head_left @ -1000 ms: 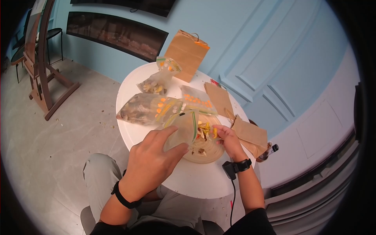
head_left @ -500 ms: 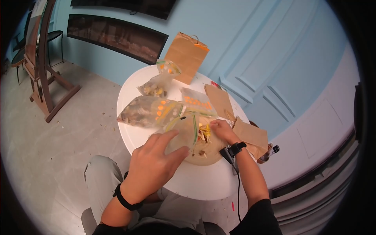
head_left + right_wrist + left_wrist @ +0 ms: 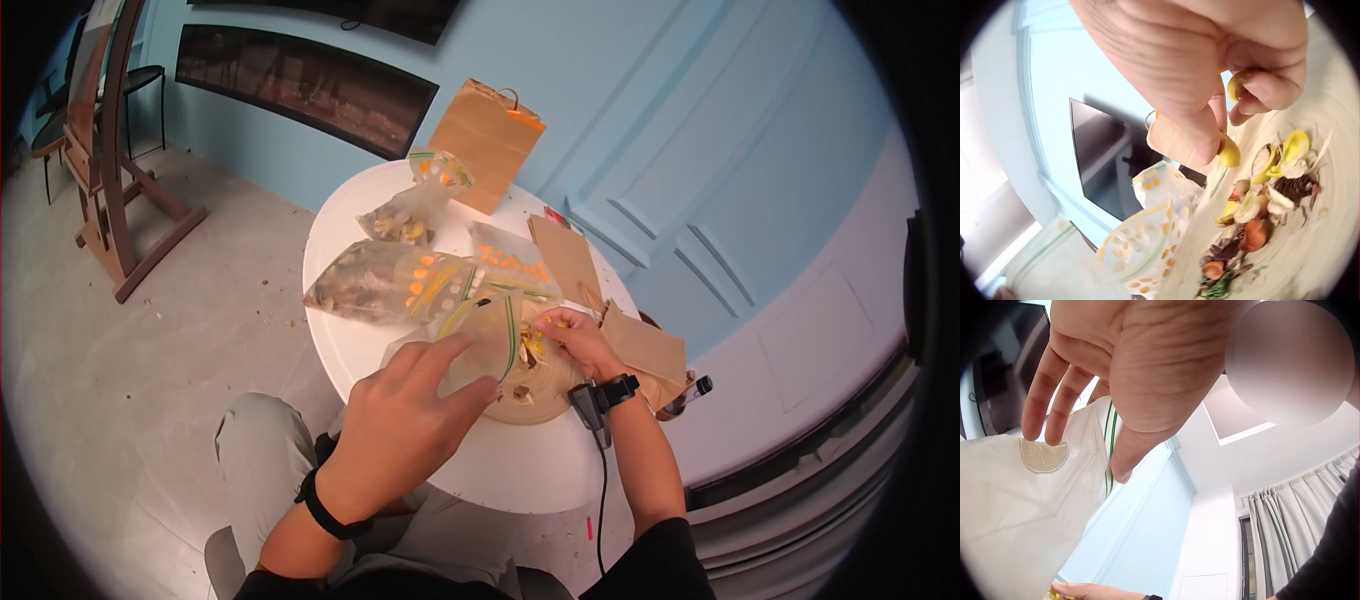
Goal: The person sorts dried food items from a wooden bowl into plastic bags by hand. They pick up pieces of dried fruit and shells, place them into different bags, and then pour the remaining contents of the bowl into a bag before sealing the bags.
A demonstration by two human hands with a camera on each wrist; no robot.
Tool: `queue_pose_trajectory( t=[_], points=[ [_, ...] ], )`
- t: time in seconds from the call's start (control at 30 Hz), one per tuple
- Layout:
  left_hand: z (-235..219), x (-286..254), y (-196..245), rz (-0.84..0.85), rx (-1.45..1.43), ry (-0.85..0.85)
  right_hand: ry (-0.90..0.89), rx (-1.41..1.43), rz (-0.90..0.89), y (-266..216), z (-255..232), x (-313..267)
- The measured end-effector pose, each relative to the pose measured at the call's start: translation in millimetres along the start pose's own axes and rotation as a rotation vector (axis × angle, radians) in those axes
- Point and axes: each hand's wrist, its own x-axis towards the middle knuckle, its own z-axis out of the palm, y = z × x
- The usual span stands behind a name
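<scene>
Right wrist view: my right hand (image 3: 1210,69) pinches yellow pieces (image 3: 1229,152) above the round dish (image 3: 1330,206); left wrist view: my left hand (image 3: 1132,369) grips the translucent bag (image 3: 1022,512) by its green-striped edge.

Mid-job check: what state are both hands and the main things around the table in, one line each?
Left hand: curled at the zip bag
Right hand: pinching a yellow piece
Zip bag: held up; zip edge toward the right hand
Plate: holding mixed dried pieces
Large bag: filled, lying down
Rear bag: partly filled
Tall paper bag: upright
Nearest paper bag: lying down
</scene>
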Motion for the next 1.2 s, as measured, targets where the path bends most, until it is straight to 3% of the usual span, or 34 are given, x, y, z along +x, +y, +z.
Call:
queue_pose_trajectory(
  t=[0.2,0.37,0.47,0.63,0.77,0.87,0.97,1.07,1.17,1.2],
  points=[
    [0,1,3,-0.009,-0.009,0.0,-0.118,0.446,0.026,-4,1,-13],
    [3,0,5,-0.006,-0.004,-0.002,-0.282,0.649,-0.076,-49,13,-49],
    [6,0,7,-0.004,0.006,-0.014,-0.421,0.618,-0.158,-83,29,-75],
    [8,-2,10,-0.01,0.031,-0.017,-0.503,0.437,-0.143,-125,56,-112],
    [8,-3,7,-0.003,0.032,-0.011,-0.553,0.472,-0.201,-131,64,-120],
    [7,-4,6,0.0,0.029,-0.011,-0.49,0.512,-0.222,-123,64,-112],
    [6,-5,5,0.001,0.021,-0.012,-0.133,0.223,-0.3,-110,54,-85],
    [4,-5,5,0.001,0.015,-0.018,0.078,-0.058,-0.33,-79,40,-35],
    [5,-6,8,0.019,0.019,-0.034,0.094,-0.652,-0.423,-22,17,17],
    [8,-7,8,0.028,0.017,-0.036,0.079,-0.681,-0.419,-7,12,27]
  ],
)
